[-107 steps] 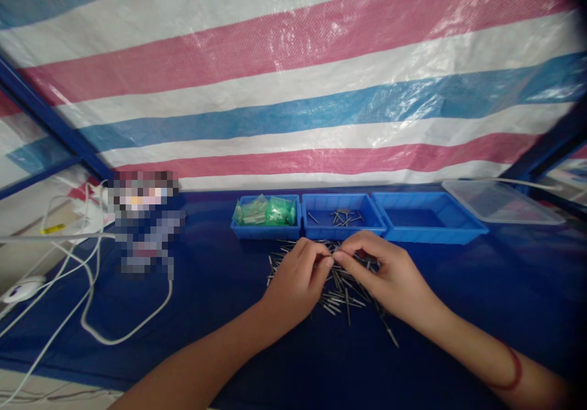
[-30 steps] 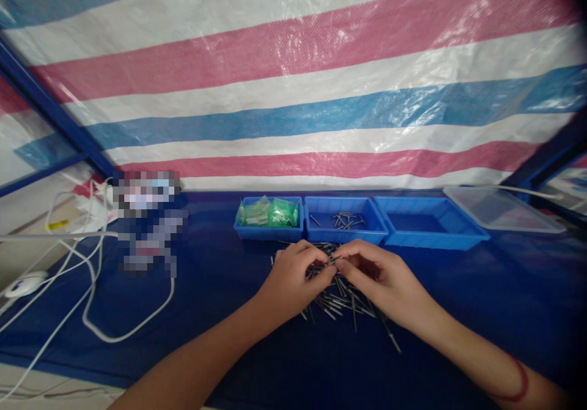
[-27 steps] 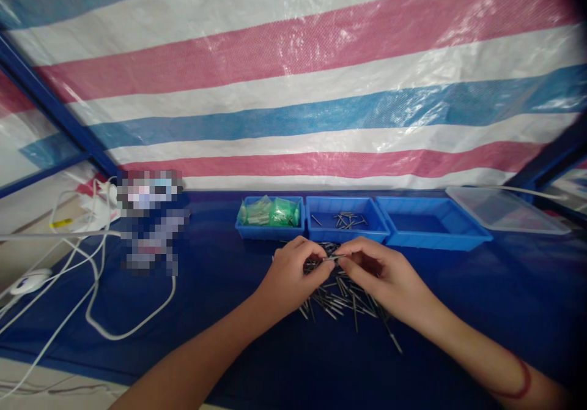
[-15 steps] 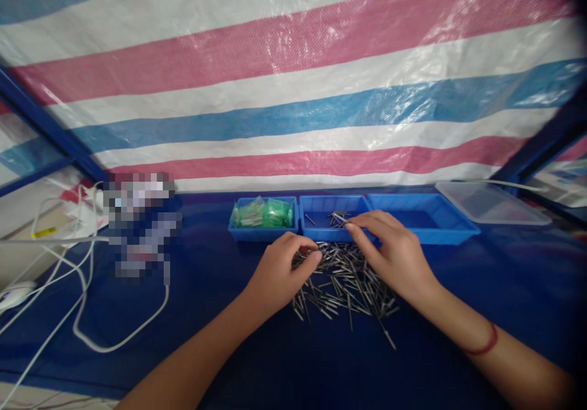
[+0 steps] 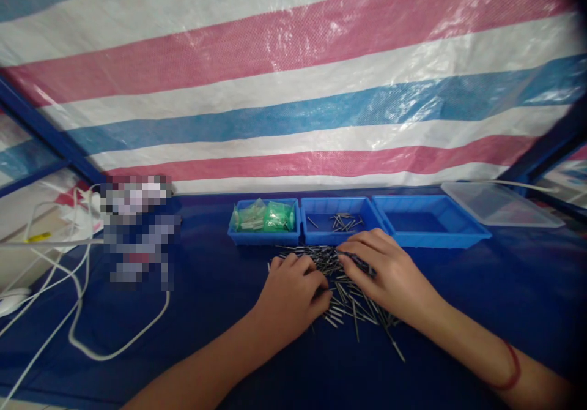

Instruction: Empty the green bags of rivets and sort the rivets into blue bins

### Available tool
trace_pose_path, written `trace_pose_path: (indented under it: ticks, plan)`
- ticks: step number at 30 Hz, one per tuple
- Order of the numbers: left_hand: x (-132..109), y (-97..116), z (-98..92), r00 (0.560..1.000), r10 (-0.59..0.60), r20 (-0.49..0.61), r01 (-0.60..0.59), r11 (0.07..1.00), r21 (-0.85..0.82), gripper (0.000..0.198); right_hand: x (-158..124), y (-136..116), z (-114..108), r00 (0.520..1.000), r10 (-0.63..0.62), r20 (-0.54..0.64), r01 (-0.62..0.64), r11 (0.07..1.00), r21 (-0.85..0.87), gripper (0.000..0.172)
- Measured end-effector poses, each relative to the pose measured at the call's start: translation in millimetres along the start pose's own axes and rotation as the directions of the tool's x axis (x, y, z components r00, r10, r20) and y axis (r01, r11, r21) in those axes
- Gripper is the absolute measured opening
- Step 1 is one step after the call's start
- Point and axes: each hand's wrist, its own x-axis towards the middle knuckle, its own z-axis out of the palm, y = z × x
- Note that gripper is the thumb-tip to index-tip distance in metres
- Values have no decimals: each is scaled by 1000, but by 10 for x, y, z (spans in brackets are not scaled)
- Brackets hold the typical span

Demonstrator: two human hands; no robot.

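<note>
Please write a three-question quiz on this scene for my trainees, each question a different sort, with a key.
1. True or false: the middle bin holds some metal pins.
2. Where does the big pile of pins lie?
A) on the lid
B) on the table
C) in the right bin
3. Fill in: the red band is on the person's ____ arm.

Key: 1 true; 2 B; 3 right.

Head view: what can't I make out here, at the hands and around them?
All in the head view:
Pile: partly hidden under the left hand and right hand.
Whether either hand grips anything: unclear against the dark pile.
Pins: tips too small.
Items at left: pixelated.
White object: cut off by the left edge.
</note>
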Motion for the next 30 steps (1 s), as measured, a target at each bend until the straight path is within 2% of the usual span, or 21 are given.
trace_pose_path:
  ticks: [10,21,30]
  plan:
    - [-9,74,23,996,-85,-6,86,994,69,18,-38,-93,26,990,-52,134,44,997,60,16]
    - [-18,75,-11,994,-104,42,99,989,111,18,-50,-130,46,982,-61,179,51,997,61,18]
    - [-34,81,8,994,-109,30,106,989,99,17,-68,-108,101,966,-91,242,69,993,97,16]
